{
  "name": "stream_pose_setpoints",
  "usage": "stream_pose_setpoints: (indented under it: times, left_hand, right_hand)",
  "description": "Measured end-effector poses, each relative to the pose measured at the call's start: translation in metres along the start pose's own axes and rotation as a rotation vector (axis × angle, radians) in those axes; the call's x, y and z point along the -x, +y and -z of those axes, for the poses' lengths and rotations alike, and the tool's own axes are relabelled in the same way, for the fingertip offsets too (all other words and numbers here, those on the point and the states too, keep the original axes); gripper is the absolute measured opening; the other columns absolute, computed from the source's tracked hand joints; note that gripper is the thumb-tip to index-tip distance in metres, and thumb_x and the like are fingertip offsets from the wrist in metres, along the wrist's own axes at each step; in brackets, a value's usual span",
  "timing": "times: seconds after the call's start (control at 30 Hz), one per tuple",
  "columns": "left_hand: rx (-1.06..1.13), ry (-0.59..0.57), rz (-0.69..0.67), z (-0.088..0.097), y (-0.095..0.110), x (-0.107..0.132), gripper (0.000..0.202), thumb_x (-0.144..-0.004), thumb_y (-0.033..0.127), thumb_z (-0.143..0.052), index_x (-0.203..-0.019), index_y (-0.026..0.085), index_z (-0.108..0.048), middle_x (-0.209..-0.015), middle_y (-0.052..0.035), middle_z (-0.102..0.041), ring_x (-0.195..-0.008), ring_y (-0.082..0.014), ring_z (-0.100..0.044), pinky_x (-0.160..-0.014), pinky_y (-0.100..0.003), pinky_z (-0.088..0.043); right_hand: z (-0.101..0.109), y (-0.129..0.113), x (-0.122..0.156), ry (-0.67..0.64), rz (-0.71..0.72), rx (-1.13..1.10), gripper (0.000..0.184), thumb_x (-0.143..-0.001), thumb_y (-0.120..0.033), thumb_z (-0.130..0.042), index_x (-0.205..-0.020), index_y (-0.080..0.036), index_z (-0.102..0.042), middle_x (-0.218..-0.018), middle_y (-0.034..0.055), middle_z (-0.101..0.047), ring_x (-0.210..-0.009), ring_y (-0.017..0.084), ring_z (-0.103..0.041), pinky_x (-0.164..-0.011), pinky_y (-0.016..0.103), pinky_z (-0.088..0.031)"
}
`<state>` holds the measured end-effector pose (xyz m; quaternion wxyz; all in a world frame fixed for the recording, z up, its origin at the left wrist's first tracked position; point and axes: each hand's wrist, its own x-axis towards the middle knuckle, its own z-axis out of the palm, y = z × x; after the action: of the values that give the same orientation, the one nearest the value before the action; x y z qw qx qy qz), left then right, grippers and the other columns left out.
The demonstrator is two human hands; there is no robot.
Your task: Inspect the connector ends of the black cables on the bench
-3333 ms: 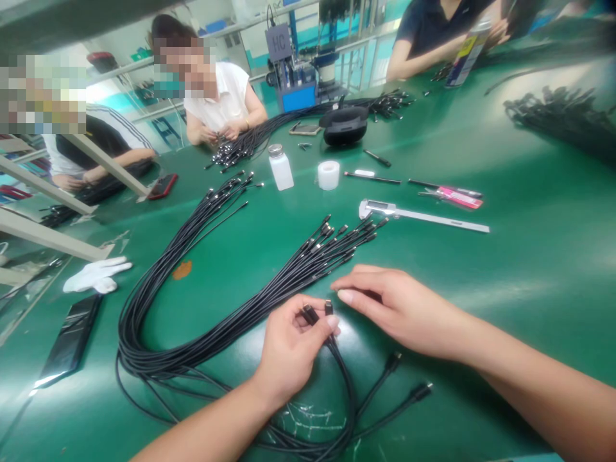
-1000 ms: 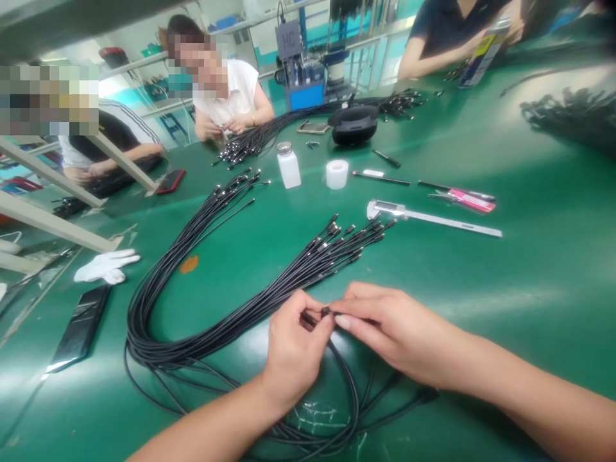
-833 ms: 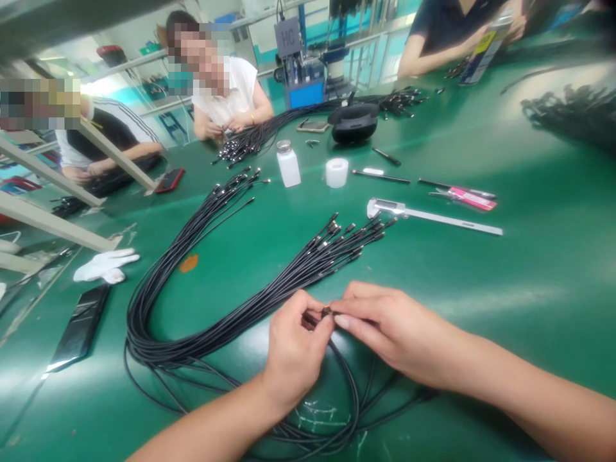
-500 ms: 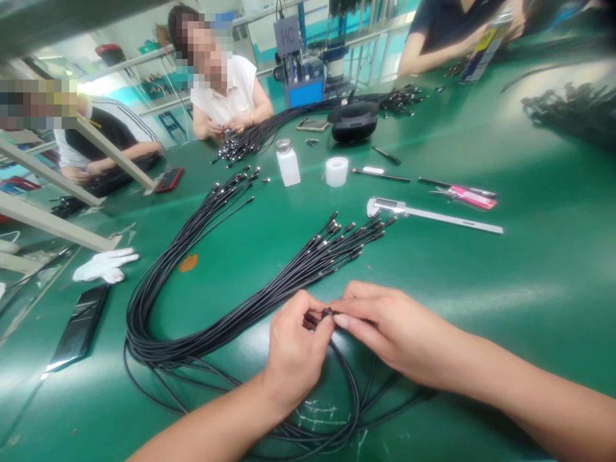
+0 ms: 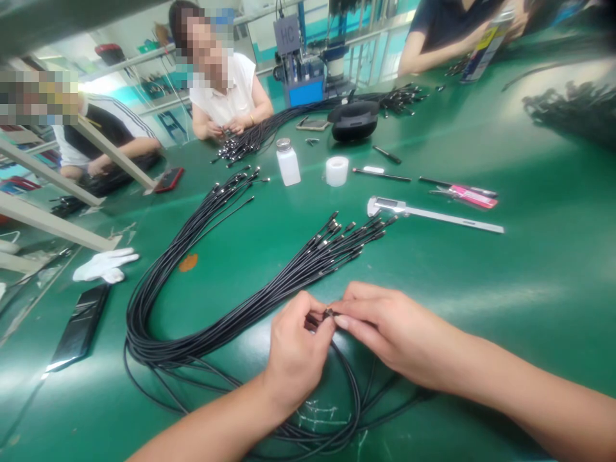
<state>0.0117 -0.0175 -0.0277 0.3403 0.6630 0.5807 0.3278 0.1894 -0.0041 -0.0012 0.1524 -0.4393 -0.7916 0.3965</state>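
My left hand [image 5: 298, 346] is closed around the end of a black cable, whose small dark connector [image 5: 328, 312] pokes out between thumb and forefinger. Pressed against that same end are the pinched fingertips of my right hand [image 5: 392, 330]. The fingers cover most of the connector, so its exact type is hidden. Below both hands, loose black cable [image 5: 357, 391] loops down onto the green table. Just beyond them lies a large U-shaped bundle of black cables [image 5: 192, 340], with metal-tipped plugs [image 5: 337, 240] fanned out at its end.
A digital caliper [image 5: 443, 218], a roll of white tape [image 5: 337, 172], a white bottle [image 5: 289, 165] and a black case [image 5: 355, 122] lie farther back. At left are a white glove [image 5: 106, 265] and a black phone [image 5: 81, 327]. Co-workers [image 5: 226, 96] sit across the table handling cables.
My hands hold nearly the same pose at the cable end, shifted only very slightly. At the far left, a co-worker's hands have moved a little.
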Motion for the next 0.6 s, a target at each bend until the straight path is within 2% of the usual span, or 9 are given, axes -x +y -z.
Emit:
stream_pose_setpoints:
  times: [0.6]
  left_hand:
    - [0.013,0.001,0.039,0.0001,0.0006,-0.0003,0.009,-0.078,0.021,-0.065,-0.073,0.017,-0.059,-0.070,0.0018,-0.066,-0.063,-0.0090,-0.059,-0.061,-0.019,-0.046]
  right_hand:
    - [0.0010,0.0006,0.0000,0.013,0.014,0.027,0.032,-0.099,-0.026,-0.038,-0.098,-0.019,-0.069,-0.091,0.0061,-0.060,-0.085,0.015,-0.057,-0.082,0.030,-0.048]
